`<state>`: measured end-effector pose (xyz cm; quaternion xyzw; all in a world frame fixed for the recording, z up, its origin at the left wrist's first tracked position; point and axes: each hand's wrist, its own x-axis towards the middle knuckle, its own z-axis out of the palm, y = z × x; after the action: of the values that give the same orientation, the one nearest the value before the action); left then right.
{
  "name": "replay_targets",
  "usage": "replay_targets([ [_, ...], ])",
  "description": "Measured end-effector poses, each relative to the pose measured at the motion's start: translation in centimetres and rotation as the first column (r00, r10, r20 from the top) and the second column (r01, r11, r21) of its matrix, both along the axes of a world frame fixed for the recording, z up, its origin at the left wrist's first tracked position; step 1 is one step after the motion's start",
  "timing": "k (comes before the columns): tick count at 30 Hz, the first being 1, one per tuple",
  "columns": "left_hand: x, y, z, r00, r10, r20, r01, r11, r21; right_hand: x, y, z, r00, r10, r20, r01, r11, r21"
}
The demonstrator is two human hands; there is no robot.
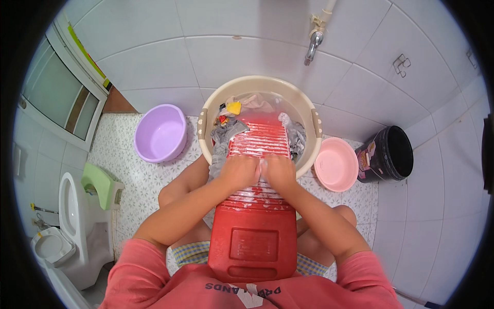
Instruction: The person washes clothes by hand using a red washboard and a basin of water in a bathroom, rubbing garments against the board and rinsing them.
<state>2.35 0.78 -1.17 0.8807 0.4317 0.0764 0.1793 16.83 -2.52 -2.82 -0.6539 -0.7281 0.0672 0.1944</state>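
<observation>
A red plastic washboard (252, 216) leans against my body, its ribbed far end down in a beige round basin (260, 80). White suds coat its ridges. My left hand (241, 172) and my right hand (278, 172) are side by side in fists on the ribs, closed on a small pale cloth (263, 170). Most of that cloth is hidden by my fingers. Cloudy water in the basin holds a pale pink garment (254, 102), a yellow piece (234, 108) and grey wet clothes (227, 133). More grey patterned cloth (296, 137) lies right of the board.
A purple basin (160, 133) stands left on the patterned tile floor, a pink basin (335, 164) and black bucket (386, 154) right. Above, a metal tap (314, 44) projects from the tiled wall. A green-topped stool (98, 185) is beside a white toilet (71, 216), near a glazed door (63, 89).
</observation>
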Motion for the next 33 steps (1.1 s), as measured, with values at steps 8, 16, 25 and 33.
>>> replay_targets([
  [8,1.0,3.3,-1.0,0.975,0.179,0.135,-0.187,0.981,0.054,0.4,3.5,-0.8,0.997,-0.079,-0.009,0.079,0.997,0.010],
  [16,-3.4,-3.4,1.8,0.908,-0.348,0.235,0.297,0.928,0.225,0.8,-6.9,2.7,0.960,0.276,-0.047,-0.272,0.959,0.076],
  [25,2.1,4.5,-1.3,0.969,0.217,0.120,-0.229,0.969,0.098,0.2,5.5,-1.1,0.981,-0.185,-0.060,0.187,0.982,0.028],
  [33,-3.4,-2.8,2.9,0.949,-0.236,0.207,0.260,0.961,-0.095,0.8,-6.1,1.7,0.972,0.214,-0.098,-0.198,0.969,0.150],
])
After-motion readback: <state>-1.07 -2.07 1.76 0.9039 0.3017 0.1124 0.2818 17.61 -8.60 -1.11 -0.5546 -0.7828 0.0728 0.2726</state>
